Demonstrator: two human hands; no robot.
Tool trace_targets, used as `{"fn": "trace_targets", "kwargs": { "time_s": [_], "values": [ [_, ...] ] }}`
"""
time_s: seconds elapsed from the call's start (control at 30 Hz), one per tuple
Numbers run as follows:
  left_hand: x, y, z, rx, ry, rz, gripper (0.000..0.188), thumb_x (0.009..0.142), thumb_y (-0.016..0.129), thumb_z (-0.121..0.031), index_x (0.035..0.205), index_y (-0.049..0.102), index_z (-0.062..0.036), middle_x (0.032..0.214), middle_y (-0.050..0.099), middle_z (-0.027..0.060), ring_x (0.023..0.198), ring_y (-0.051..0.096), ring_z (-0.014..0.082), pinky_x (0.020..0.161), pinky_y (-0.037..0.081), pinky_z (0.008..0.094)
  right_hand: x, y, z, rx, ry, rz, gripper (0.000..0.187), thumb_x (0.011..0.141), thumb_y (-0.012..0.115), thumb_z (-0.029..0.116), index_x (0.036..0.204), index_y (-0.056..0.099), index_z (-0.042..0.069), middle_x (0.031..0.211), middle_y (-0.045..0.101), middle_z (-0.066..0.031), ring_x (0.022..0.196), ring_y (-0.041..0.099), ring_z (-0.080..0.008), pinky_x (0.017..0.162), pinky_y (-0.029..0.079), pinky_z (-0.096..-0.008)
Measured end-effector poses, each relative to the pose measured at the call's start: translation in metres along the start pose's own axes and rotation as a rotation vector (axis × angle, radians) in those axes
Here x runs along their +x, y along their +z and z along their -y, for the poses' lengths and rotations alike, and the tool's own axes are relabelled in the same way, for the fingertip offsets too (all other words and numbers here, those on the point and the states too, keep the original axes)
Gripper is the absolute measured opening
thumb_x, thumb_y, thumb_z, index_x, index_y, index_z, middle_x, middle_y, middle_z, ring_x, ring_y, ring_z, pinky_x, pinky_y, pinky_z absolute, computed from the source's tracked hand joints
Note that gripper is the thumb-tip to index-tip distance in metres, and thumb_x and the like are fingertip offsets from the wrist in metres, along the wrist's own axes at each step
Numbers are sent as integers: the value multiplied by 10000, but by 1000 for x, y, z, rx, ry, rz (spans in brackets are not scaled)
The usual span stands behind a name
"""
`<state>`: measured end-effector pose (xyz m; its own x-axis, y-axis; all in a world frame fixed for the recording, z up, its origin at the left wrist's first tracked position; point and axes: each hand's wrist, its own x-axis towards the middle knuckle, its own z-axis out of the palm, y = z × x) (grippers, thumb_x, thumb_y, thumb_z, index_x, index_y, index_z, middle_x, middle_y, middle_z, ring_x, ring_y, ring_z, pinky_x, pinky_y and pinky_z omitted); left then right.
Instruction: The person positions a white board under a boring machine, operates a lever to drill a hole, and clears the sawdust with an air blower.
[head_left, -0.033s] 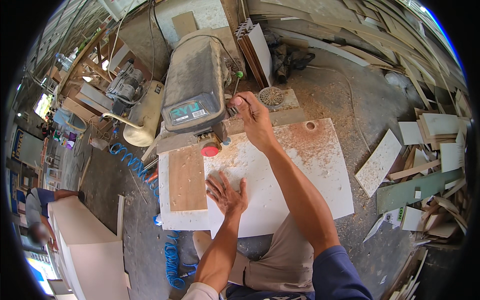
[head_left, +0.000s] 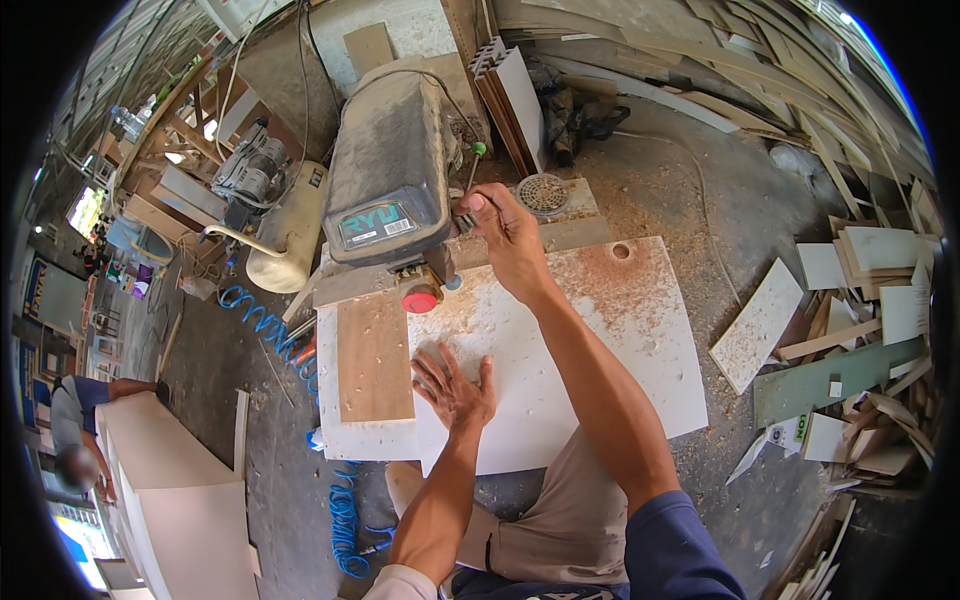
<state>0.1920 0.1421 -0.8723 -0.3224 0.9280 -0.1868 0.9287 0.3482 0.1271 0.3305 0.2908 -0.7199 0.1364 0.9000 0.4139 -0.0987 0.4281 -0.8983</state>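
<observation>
Across the flat white board [head_left: 530,400], presumably stiff, best edge-held, my left grip [head_left: 455,395] lay spread; right grip [head_left: 510,232] clasped part-hidden dark handle [head_left: 461,209].

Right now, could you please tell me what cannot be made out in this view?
In the head view:
What the right hand closes around: hidden by its own fingers.
The left hand's palm: turned down against the white board.
The machine head's underside: mostly hidden by its cover.
The person's feet: out of sight, apparently below the board.
</observation>
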Motion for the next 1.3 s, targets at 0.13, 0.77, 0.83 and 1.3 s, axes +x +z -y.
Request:
{"fn": "trace_targets", "kwargs": {
  "time_s": [0.13, 0.77, 0.83, 1.3],
  "values": [
    [0, 0, 0, 5, -3, 5, 969, 978, 303, -760, 1662, 42, -126, 1705, -44, 249, 1579, -76, 418, 1265, -14, 575, -1, -2, 3, -25, 39, 23, 334, 1089, 541, 355, 1134, 641, 39, 978, 707, -59, 894, 609, -138, 821, 505, -320],
    [2, 12, 5, 0, 13, -20, 990, 971, 306, -777, 1661, -14, -145, 1701, -91, 249, 1576, -113, 411, 1259, -39, 585, -9, -4, 3, -23, -7, 34, 300, 1092, 541, 316, 1112, 622, 28, 948, 697, -87, 885, 645, -170, 831, 514, -328],
    [3, 12, 5, -1, 19, -29, 990, 971, 306, -777, 1661, -17, -145, 1701, -90, 249, 1577, -107, 413, 1260, -36, 584, -10, -4, 3, -35, -5, 47, 309, 1098, 524, 326, 1120, 627, 36, 983, 693, -70, 899, 624, -154, 836, 513, -322],
    [2, 10, 4, -20, 22, -24, 996, 966, 308, -783, 1662, 7, -137, 1701, -81, 252, 1576, -98, 420, 1257, -40, 587, -14, -9, -3, -62, 2, 95, 334, 1108, 484, 359, 1123, 628, 58, 1115, 678, -43, 1002, 611, -140, 854, 536, -333]
  ]
}}
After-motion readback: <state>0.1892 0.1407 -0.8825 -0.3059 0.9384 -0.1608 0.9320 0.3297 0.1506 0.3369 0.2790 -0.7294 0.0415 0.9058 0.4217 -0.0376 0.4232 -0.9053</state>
